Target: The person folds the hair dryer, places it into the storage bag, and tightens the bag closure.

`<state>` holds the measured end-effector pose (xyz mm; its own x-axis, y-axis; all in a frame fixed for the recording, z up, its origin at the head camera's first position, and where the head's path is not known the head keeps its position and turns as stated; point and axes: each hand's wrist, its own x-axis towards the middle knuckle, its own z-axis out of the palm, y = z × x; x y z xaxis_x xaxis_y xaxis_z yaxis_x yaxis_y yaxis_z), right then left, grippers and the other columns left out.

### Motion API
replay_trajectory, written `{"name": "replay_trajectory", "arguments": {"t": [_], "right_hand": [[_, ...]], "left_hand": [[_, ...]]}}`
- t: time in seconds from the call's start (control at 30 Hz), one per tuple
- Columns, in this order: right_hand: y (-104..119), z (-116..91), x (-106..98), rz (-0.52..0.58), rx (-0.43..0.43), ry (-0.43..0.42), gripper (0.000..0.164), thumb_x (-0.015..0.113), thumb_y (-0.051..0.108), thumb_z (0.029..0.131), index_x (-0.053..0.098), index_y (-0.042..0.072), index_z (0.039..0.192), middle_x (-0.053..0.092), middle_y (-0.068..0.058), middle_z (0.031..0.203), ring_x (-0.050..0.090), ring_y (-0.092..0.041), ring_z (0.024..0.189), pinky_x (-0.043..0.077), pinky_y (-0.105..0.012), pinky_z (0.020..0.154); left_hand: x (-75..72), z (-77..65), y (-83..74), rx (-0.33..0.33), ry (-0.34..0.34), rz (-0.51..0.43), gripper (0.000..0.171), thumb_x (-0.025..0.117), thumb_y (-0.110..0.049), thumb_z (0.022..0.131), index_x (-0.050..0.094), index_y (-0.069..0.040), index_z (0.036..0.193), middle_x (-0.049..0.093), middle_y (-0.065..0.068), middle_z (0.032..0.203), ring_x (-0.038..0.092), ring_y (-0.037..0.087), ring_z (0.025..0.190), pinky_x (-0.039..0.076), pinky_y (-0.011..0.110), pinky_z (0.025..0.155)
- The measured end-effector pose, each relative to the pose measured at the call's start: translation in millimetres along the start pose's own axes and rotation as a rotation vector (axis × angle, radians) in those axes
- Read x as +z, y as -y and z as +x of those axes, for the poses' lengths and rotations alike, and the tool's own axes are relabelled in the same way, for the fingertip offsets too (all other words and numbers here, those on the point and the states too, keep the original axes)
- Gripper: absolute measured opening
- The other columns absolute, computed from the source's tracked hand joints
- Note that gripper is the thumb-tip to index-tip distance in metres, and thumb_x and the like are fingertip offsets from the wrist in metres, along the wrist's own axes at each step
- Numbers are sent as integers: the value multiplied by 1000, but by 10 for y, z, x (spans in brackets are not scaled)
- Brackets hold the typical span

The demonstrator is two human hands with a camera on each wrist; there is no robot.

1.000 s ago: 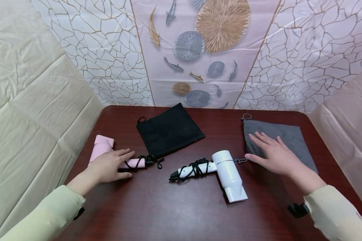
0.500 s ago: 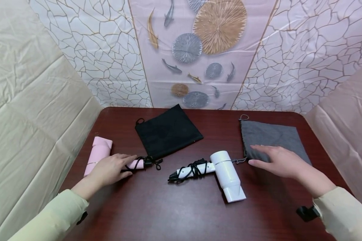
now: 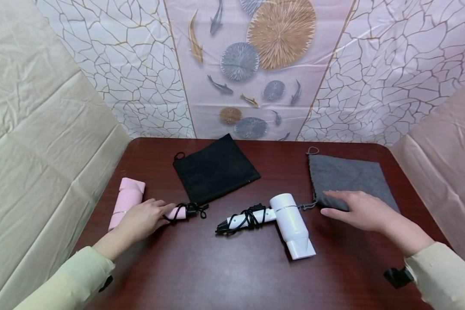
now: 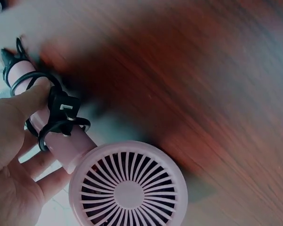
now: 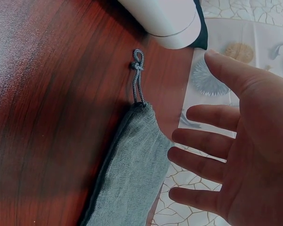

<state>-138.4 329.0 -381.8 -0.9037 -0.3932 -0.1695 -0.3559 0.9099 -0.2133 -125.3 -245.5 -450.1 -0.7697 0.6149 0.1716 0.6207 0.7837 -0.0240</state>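
My left hand (image 3: 145, 218) holds the handle of a pink hair dryer (image 3: 128, 199). In the left wrist view the thumb lies across the handle and the fingers pass behind it. A black cord (image 4: 61, 115) is wound about this handle, and the round vented end (image 4: 129, 195) faces the camera. My right hand (image 3: 364, 211) hovers over the near left part of a grey drawstring bag (image 3: 350, 174). Its fingers are spread, with nothing between them, in the right wrist view. Between the hands lies a white hair dryer (image 3: 292, 224), black cord wrapped on its handle.
A black drawstring bag (image 3: 217, 170) lies flat at the back, left of centre. The grey bag's cord loop (image 5: 137, 66) points towards the white dryer. Patterned cloth (image 3: 139, 77) hangs behind the dark red table (image 3: 224, 280), and plain cloth (image 3: 42, 142) stands along its left side.
The left hand's fingers have closed around the pink dryer's handle. Over the grey bag, the right hand has turned and moved slightly nearer me. The head view has shifted a little.
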Motion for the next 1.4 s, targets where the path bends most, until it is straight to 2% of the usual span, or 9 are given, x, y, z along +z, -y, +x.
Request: {"name": "replay_trajectory", "arguments": {"t": [0.2,0.3,0.5,0.7,0.97,1.2,1.3,1.4], "right_hand": [[24,39,5,4,-7,9,69,68,55,102,63,4,148,65,-27,141,63,-50,128,52,-69,96],[41,58,1,7,-11,14,70,67,55,102,63,4,148,66,-27,142,62,-50,129,51,-69,97],[86,93,-6,10,-27,19,71,68,55,102,62,3,149,66,-26,142,62,-49,130,51,-69,97],[130,133,11,10,-30,28,72,66,59,101,62,5,150,65,-27,142,62,-50,129,51,-69,97],[162,148,21,0,-34,34,73,66,60,101,61,7,151,65,-26,142,62,-49,129,52,-69,94],[231,132,-6,-1,-60,33,71,66,59,101,63,9,150,65,-25,143,62,-49,130,52,-68,96],[261,120,-21,-9,-63,38,71,66,60,101,62,10,151,63,-27,144,61,-50,131,52,-69,96],[292,114,-41,-16,-67,41,72,65,62,101,62,11,151,62,-29,145,61,-51,131,52,-69,96]], "left_hand": [[-5,2,-177,-16,-64,-1,44,94,-19,81,75,-11,120,73,6,96,71,30,84,62,44,71],[-4,44,-283,-18,-72,-4,46,94,-21,81,75,-12,121,74,6,95,72,29,83,62,44,71],[4,201,-487,-40,-61,-4,47,93,-26,84,76,-12,126,76,5,98,73,26,85,63,42,72],[17,359,-621,-68,-37,-9,48,91,-29,87,75,-12,129,76,5,97,73,26,85,63,43,68],[86,485,-712,-75,-11,9,42,90,-32,88,74,-14,123,72,4,88,71,26,77,60,43,59],[141,549,-745,-91,-35,49,43,90,-35,87,75,-13,122,71,5,87,69,26,75,57,42,54],[109,549,-737,-81,-32,29,49,89,-39,88,75,-12,127,72,6,91,70,26,78,58,42,56],[12,524,-684,-56,-10,-22,55,86,-41,91,74,-10,133,75,8,103,72,26,89,62,43,66]]}}
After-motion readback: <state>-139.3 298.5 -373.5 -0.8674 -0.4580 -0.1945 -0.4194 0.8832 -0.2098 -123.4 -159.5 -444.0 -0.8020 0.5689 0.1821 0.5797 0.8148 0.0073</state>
